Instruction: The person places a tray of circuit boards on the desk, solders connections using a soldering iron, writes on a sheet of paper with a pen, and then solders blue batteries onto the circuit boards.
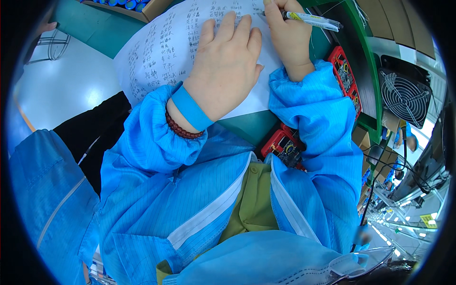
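Note:
A white sheet of paper [142, 61] covered in columns of handwriting lies on the green tabletop [90, 35]. My left hand [223, 61] rests flat on it, fingers stretched out and a little apart, with a blue band [191, 108] and a dark bead bracelet [183, 128] at the wrist. Just right of it, at the paper's top edge, my right hand [289, 38] is closed around a pen [316, 20] with a white and yellow barrel. The writing tip lies near the frame's upper edge and is hard to make out.
Red trays with circuit boards [344, 71] stand beside my right sleeve; another red-framed board [283, 145] sits under that forearm. A black fan [405, 90] is at the right. A cardboard box [152, 9] of blue parts stands at the back. Another person's blue sleeve [52, 185] is at left.

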Action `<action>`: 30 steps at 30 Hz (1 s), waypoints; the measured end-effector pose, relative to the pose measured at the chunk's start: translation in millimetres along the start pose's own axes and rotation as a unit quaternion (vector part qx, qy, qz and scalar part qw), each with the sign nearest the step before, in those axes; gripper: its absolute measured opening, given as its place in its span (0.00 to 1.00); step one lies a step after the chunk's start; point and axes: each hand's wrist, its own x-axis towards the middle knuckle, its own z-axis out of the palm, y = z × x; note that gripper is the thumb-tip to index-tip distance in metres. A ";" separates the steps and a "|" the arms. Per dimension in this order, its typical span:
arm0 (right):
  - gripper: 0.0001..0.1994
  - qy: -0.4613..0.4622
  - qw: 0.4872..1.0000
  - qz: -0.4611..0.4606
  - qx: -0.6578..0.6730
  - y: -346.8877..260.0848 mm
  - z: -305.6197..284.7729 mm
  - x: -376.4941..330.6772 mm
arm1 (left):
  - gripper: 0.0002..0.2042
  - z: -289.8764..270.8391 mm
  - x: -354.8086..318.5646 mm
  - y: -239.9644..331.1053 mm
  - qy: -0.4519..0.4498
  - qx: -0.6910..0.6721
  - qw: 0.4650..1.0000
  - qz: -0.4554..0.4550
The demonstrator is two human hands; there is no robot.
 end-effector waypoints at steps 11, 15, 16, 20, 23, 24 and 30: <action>0.09 0.004 1.000 -0.015 -0.026 2.6 -0.7 -1.3 | 0.26 -0.6 -0.3 -0.2 0.003 -0.004 1.000 -0.002; 0.10 0.010 0.999 -0.029 -0.014 6.2 1.5 -1.1 | 0.26 -2.6 -0.2 -0.3 0.000 -0.011 1.000 -0.003; 0.10 0.011 0.999 -0.034 -0.013 6.7 1.6 -0.7 | 0.26 -3.1 0.2 -0.7 -0.004 -0.012 1.000 -0.003; 0.09 0.017 1.000 -0.014 0.001 6.3 1.2 -3.3 | 0.26 -4.3 0.8 -0.4 -0.002 -0.010 1.000 -0.003; 0.09 0.019 1.000 -0.016 0.007 5.9 1.0 -2.5 | 0.27 -4.0 0.4 0.0 -0.003 -0.012 1.000 -0.005; 0.09 0.015 1.000 -0.023 0.005 5.8 1.1 -2.1 | 0.27 -3.8 0.2 0.1 -0.005 -0.011 1.000 -0.006; 0.09 0.010 1.000 -0.017 0.015 6.3 1.0 -2.0 | 0.27 -3.5 0.5 0.2 -0.008 -0.010 1.000 -0.007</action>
